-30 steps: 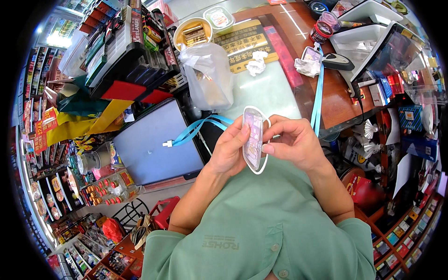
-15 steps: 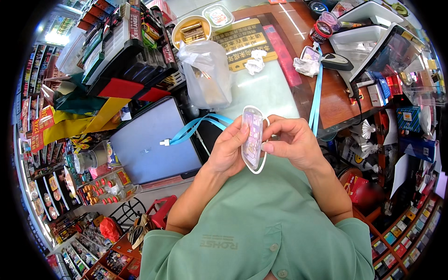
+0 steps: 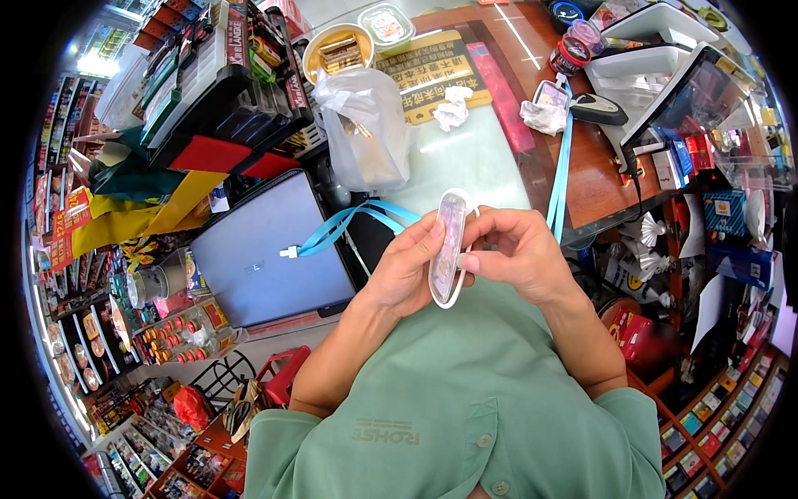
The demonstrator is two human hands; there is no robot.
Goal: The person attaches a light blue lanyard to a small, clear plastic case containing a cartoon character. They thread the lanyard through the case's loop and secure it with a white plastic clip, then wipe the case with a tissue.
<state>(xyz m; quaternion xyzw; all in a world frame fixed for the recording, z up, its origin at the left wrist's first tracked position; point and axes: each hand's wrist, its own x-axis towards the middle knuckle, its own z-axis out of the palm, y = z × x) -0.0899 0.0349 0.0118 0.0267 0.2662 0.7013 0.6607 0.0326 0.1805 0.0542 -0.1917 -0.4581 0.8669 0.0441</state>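
Note:
In front of my chest I hold a clear card holder [image 3: 450, 241] with a lilac-patterned face and a white rim, turned nearly edge-on. My left hand [image 3: 409, 264] pinches its left side, thumb on the patterned face. My right hand [image 3: 519, 254] grips the white rim on the other side, with thumb and bent fingers. The rim lies close along the patterned piece; whether it is fully joined cannot be seen. A light blue lanyard [image 3: 332, 231] runs from behind my left hand to the left, its white clip end over the laptop.
A closed blue-grey laptop [image 3: 270, 258] lies at left. Beyond my hands, a white plastic bag [image 3: 366, 137] and crumpled tissue [image 3: 453, 110] sit on the counter. Another blue lanyard [image 3: 564, 158], a scanner [image 3: 598, 110] and a monitor [image 3: 690, 96] are at right. Stocked shelves surround me.
The card holder has turned more edge-on, and its white rim, which stood apart on the right, now lies closer to the patterned piece. Both hands keep their hold.

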